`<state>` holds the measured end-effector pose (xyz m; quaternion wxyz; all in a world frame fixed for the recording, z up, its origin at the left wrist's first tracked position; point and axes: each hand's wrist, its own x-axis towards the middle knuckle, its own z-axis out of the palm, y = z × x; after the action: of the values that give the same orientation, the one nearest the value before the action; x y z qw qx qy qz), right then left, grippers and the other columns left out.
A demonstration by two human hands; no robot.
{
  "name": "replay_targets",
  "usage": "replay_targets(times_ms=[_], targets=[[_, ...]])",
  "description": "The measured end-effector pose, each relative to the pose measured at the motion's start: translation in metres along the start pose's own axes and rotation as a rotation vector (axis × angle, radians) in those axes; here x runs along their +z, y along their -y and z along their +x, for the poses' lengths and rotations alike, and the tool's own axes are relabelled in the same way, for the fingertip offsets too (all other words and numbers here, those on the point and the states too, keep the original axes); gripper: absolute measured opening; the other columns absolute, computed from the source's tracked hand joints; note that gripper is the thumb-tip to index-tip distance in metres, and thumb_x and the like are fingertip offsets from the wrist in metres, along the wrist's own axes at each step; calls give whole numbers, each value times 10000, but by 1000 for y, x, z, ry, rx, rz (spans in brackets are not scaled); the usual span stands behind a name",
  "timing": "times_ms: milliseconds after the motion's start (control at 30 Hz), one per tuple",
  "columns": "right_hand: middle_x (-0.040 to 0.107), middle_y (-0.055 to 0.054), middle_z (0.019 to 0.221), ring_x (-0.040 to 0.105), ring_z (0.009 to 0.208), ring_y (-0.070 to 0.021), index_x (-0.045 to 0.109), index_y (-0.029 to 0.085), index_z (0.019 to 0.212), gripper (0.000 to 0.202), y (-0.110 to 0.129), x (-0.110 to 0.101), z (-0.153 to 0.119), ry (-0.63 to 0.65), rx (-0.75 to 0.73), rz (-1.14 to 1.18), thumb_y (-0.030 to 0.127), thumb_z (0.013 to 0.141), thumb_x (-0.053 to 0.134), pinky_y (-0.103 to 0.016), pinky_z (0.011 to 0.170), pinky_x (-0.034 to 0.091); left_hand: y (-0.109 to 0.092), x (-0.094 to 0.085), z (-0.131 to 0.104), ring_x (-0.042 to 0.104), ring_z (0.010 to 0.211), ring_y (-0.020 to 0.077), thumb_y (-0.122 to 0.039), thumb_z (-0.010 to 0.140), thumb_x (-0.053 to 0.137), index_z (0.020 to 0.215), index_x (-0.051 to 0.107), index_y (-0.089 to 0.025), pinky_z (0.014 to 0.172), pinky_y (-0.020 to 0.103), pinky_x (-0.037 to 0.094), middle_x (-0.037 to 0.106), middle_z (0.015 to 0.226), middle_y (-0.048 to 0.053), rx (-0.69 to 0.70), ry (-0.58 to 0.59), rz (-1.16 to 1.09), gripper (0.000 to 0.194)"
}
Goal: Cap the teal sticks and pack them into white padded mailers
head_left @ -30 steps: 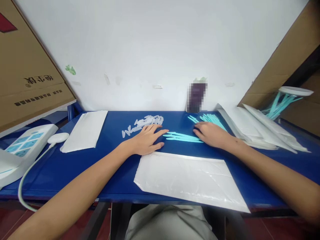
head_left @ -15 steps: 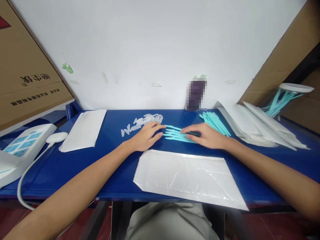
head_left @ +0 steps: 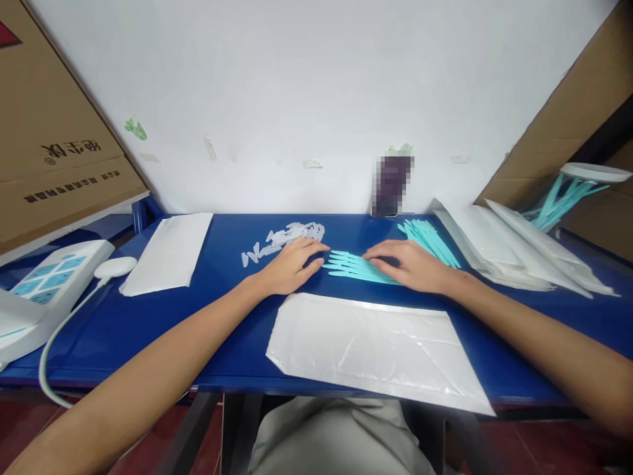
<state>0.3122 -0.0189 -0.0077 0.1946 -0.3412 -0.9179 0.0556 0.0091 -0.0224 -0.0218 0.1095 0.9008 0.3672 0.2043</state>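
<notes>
Several thin turquoise sticks [head_left: 349,265], shaped like eyebrow razors, lie side by side on the blue table, slightly fanned at their left ends. My left hand [head_left: 295,265] is just left of those ends, thumb and forefinger apart, holding nothing. Over the right part of the row rests my right hand [head_left: 409,264], its thumb and forefinger parted and the fingertips at the sticks; its palm hides their right ends. Behind it lies a looser pile of turquoise sticks [head_left: 429,243]. Small translucent white pieces [head_left: 291,236], like caps, are scattered beyond my left hand.
A white padded envelope [head_left: 376,349] lies at the table's [head_left: 232,336] front edge. More white envelopes [head_left: 514,247] are stacked at right, beside a clear tub [head_left: 568,198] of turquoise sticks. At left are another envelope [head_left: 171,254], a power strip [head_left: 54,284] and a cardboard box [head_left: 64,145].
My right hand has shifted slightly right along the row, and more of the sticks shows between my hands. The left hand stays beside their left ends. The view has shifted slightly.
</notes>
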Motion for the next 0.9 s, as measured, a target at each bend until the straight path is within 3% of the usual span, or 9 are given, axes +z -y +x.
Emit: replay_targets(times_ms=[100,200,300,367,467,600,700,800,900], targets=[[760,-72,1182,699,1082,-245,739,192,1167,371,0,-4,0,-28,44,-87,320,1009,429,-397,957,540,-1,0,-1,473,1360,261,-412,1077,340,1404,527,-198,1166,489,349,567,1444,93,-11,11,-15,433],[700,-139,1296,673,1140,-320,704,154,1241,424,-7,-11,-2,-35,234,-346,344,1007,406,-472,953,530,-2,-1,-1,457,1383,259,-420,1082,319,1415,521,-202,1177,487,336,553,1467,88,-22,24,-21,446],[666,-235,1302,670,1130,-387,678,90,1262,478,-18,-14,-6,75,424,-535,383,1001,405,-528,935,517,-2,-1,-1,461,1382,259,-423,1084,305,1423,515,-196,1174,478,341,551,1467,93,-30,29,-18,458],[691,-236,1241,686,1098,-371,688,92,1230,477,-25,-12,-8,159,461,-513,387,1010,385,-513,929,520,-2,-1,-1,471,1375,258,-426,1085,301,1419,518,-194,1172,472,345,558,1458,94,-28,27,-11,461],[684,-211,1281,674,1144,-340,687,103,1233,468,-31,-4,-7,188,366,-385,350,1024,349,-484,974,517,-2,-1,-1,485,1361,260,-431,1085,296,1405,528,-198,1165,472,356,572,1439,92,-18,23,-5,459],[646,-198,1371,631,1239,-338,664,93,1302,457,-34,7,-3,102,199,-250,278,1003,372,-512,1058,490,-2,-1,-1,499,1336,264,-434,1085,292,1393,535,-197,1149,475,374,582,1414,100,-2,24,-4,458],[668,-135,1365,613,1281,-302,690,159,1285,426,-35,8,-1,59,113,-141,217,960,420,-502,1088,485,-2,-1,0,507,1317,264,-434,1085,293,1380,545,-203,1139,474,380,589,1392,103,13,21,-5,452],[685,-81,1351,622,1275,-266,714,213,1240,415,-34,7,1,64,66,-57,181,933,437,-469,1084,495,-2,-1,0,514,1297,264,-430,1086,294,1373,553,-200,1128,473,386,596,1373,105,15,29,-6,450],[612,-105,1446,573,1332,-283,676,198,1305,413,-30,6,0,36,94,-66,255,957,461,-473,1107,468,-3,-2,0,513,1287,264,-422,1087,298,1375,555,-182,1123,469,384,596,1363,115,1,43,-5,454]])
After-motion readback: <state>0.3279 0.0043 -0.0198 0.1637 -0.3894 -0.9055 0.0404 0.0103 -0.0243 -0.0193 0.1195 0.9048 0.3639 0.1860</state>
